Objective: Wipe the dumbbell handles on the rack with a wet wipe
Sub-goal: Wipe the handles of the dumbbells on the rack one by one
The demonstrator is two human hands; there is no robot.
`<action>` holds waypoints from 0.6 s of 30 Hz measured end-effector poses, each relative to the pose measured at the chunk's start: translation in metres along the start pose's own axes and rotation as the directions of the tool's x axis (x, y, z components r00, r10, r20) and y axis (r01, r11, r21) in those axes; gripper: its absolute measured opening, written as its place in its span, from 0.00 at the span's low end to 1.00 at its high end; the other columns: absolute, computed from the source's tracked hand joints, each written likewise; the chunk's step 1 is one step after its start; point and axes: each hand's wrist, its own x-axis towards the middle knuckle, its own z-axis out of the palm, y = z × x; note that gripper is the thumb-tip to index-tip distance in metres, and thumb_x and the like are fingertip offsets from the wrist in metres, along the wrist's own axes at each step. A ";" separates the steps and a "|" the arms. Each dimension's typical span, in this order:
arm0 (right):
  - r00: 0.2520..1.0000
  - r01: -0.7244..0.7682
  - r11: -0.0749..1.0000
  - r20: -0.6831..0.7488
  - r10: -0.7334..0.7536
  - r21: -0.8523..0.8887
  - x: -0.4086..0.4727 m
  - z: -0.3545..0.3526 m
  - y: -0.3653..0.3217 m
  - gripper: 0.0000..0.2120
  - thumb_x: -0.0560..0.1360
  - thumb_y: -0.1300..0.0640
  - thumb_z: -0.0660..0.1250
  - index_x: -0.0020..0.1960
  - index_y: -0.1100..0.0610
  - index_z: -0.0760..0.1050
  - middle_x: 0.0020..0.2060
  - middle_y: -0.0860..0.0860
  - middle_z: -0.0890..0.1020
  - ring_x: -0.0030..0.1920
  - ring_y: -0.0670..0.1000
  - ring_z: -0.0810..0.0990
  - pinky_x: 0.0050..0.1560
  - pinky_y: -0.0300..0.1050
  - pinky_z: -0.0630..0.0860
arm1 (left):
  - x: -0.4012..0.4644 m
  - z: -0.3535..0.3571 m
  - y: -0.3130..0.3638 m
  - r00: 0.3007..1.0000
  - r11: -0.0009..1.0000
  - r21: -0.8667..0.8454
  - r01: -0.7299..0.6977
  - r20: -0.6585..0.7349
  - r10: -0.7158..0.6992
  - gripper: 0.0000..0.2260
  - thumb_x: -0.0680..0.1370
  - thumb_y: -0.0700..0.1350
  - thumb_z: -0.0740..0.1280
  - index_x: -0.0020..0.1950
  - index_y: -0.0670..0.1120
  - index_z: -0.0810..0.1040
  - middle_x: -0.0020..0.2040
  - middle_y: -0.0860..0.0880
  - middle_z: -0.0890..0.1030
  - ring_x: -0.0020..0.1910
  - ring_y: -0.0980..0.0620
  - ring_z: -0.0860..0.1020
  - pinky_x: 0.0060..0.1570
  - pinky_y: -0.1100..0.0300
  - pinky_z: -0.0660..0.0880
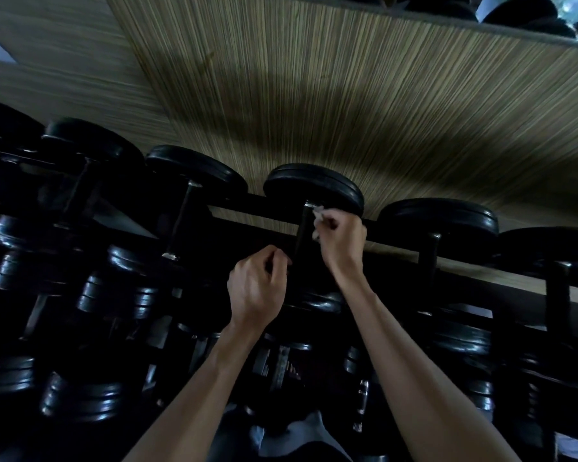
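Head view: our right hand (pixel 339 236) pinched the wet wipe (pixel 318 217) against the top-row dumbbell handle (pixel 301 235) near its far plate. Our left hand (pixel 259 288) curled round the handle's near end. We judged the wipe limp and light, the dumbbell heavy and rigid on the rack (pixel 394 243); best steadied at the handle.

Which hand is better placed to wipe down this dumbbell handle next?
Right. The right hand already holds the wet wipe against the handle; the left hand grips near its lower end.

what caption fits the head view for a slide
Right hand presses a wet wipe to the far end of a dumbbell handle; left hand grips its near end.
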 end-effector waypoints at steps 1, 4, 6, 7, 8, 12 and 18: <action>1.000 0.020 1.000 -0.007 -0.020 0.003 0.001 0.002 -0.002 0.07 0.79 0.63 0.68 0.45 0.60 0.84 0.39 0.47 0.84 0.38 0.41 0.82 0.41 0.34 0.80 | 0.000 0.000 0.000 1.000 1.000 -0.005 -0.001 0.005 0.001 0.16 0.79 0.50 0.55 0.39 0.52 0.80 0.29 0.53 0.80 0.26 0.55 0.76 0.24 0.67 0.64; 0.994 0.021 1.000 0.109 -0.020 -0.002 -0.011 -0.008 0.001 0.04 0.78 0.63 0.70 0.47 0.59 0.84 0.40 0.47 0.84 0.35 0.40 0.81 0.38 0.29 0.75 | 0.000 0.000 0.000 1.000 1.000 -0.022 0.002 0.005 -0.002 0.16 0.79 0.49 0.56 0.39 0.51 0.81 0.29 0.53 0.80 0.28 0.55 0.77 0.24 0.65 0.68; 0.967 -0.014 0.999 0.254 0.020 -0.029 -0.025 -0.016 0.009 0.04 0.77 0.63 0.71 0.44 0.59 0.84 0.37 0.46 0.83 0.35 0.36 0.80 0.37 0.27 0.73 | 0.000 0.000 0.000 1.000 1.000 -0.031 0.007 0.012 -0.007 0.16 0.79 0.50 0.55 0.39 0.50 0.81 0.29 0.52 0.80 0.30 0.54 0.78 0.29 0.62 0.71; 0.950 -0.014 0.998 0.309 0.034 -0.068 -0.030 -0.019 0.011 0.04 0.76 0.63 0.72 0.44 0.61 0.84 0.38 0.46 0.84 0.38 0.35 0.81 0.40 0.26 0.73 | 0.000 -0.001 0.000 1.000 0.999 -0.032 0.006 0.020 -0.006 0.17 0.79 0.50 0.55 0.39 0.49 0.81 0.29 0.52 0.80 0.30 0.53 0.78 0.30 0.61 0.72; 0.941 -0.001 0.996 0.338 0.033 -0.092 -0.033 -0.021 0.011 0.03 0.76 0.63 0.72 0.46 0.61 0.85 0.40 0.47 0.85 0.41 0.36 0.82 0.42 0.25 0.73 | 0.000 -0.001 0.000 1.000 0.999 -0.032 0.003 0.028 -0.002 0.17 0.79 0.50 0.55 0.40 0.49 0.80 0.30 0.52 0.80 0.29 0.52 0.77 0.30 0.59 0.73; 0.977 -0.065 0.997 0.208 0.053 0.052 -0.021 -0.012 0.008 0.03 0.76 0.68 0.71 0.45 0.64 0.84 0.45 0.54 0.86 0.40 0.47 0.84 0.42 0.37 0.81 | 0.000 -0.002 0.000 0.999 0.999 -0.037 0.010 0.032 -0.009 0.16 0.79 0.49 0.55 0.40 0.50 0.81 0.31 0.51 0.81 0.28 0.52 0.77 0.30 0.57 0.72; 0.872 -0.047 0.995 0.482 0.081 -0.084 -0.027 -0.024 0.019 0.05 0.74 0.63 0.74 0.42 0.54 0.85 0.41 0.48 0.87 0.44 0.44 0.84 0.48 0.39 0.79 | -0.001 -0.001 0.001 1.000 0.998 -0.053 0.020 0.012 -0.020 0.17 0.79 0.50 0.55 0.39 0.49 0.80 0.28 0.51 0.78 0.27 0.52 0.76 0.25 0.63 0.69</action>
